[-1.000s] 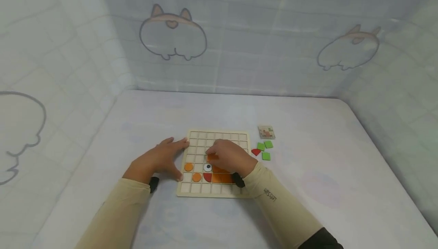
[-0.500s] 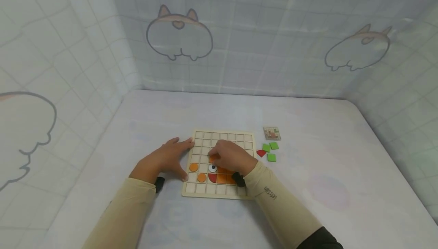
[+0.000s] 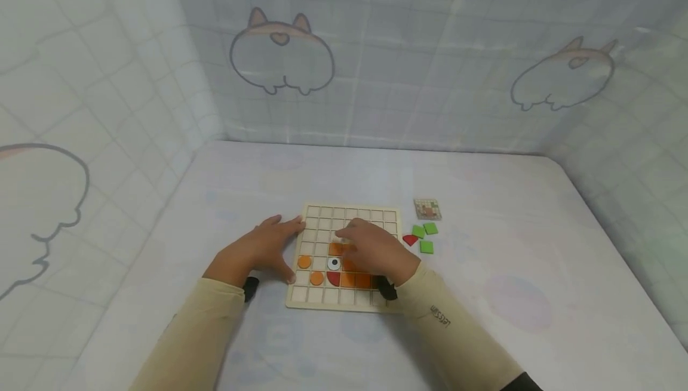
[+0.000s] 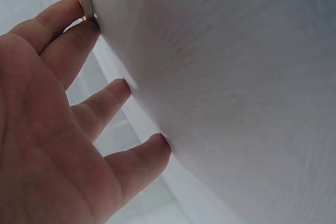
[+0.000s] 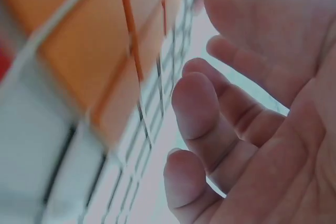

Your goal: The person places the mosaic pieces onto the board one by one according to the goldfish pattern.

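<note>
A pale wooden grid board [image 3: 317,298] lies on the table, bearing orange square tiles [image 3: 348,279], two orange discs [image 3: 304,261], a red quarter-circle piece [image 3: 333,279] and a white disc with a black dot [image 3: 334,263]. My left hand [image 3: 263,248] has its fingers spread, with fingertips and thumb at the board's left edge; in the left wrist view its other fingertips rest on the table. Just above the orange tiles is my right hand [image 3: 376,251], covering part of them. Its fingers [image 5: 195,103] are loosely bent, and nothing shows between them in the right wrist view.
Right of the board lie three green square tiles [image 3: 426,248] and a red quarter-circle piece [image 3: 410,240]. A small patterned card [image 3: 427,209] sits behind them. The white table [image 3: 484,200] meets pale walls at the back and sides.
My right hand has drawn back slightly to the right, its fingers parting from an orange tile that now shows more fully on the board. The left hand stays at the board's edge.
</note>
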### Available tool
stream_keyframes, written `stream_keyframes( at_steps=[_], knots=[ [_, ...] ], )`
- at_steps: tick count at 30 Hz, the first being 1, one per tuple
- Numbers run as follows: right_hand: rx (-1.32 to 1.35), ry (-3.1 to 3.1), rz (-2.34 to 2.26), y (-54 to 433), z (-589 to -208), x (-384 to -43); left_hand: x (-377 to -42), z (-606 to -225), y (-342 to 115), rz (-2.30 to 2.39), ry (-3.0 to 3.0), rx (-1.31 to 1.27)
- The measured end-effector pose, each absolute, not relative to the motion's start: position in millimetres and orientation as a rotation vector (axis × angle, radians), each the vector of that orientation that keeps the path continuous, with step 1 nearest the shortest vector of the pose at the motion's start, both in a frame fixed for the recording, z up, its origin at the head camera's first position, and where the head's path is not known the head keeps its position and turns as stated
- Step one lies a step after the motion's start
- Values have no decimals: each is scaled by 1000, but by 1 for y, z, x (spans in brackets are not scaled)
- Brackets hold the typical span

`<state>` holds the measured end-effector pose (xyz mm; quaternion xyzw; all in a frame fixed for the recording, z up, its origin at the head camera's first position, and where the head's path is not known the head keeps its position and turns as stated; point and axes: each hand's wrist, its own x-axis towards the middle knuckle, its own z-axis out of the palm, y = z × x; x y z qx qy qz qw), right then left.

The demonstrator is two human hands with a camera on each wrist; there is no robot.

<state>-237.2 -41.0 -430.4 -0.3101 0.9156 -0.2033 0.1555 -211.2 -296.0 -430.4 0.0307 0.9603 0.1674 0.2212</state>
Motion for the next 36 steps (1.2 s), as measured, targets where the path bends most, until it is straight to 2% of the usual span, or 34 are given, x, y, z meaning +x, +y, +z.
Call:
stream_keyframes(
  at_steps=[8,15,22,36],
  knots=[
    [-587,2707,-697,25,-422,-229,-213,-429,-297,449,2651,56],
    [-431,2686,-676,65,-431,-223,-215,-432,-299,431,2650,87],
    [-346,2669,-649,74,-443,-210,-217,-435,-297,448,2644,110],
    [-392,2758,-681,77,-446,-211,-217,-433,-298,463,2629,102]
  ],
)
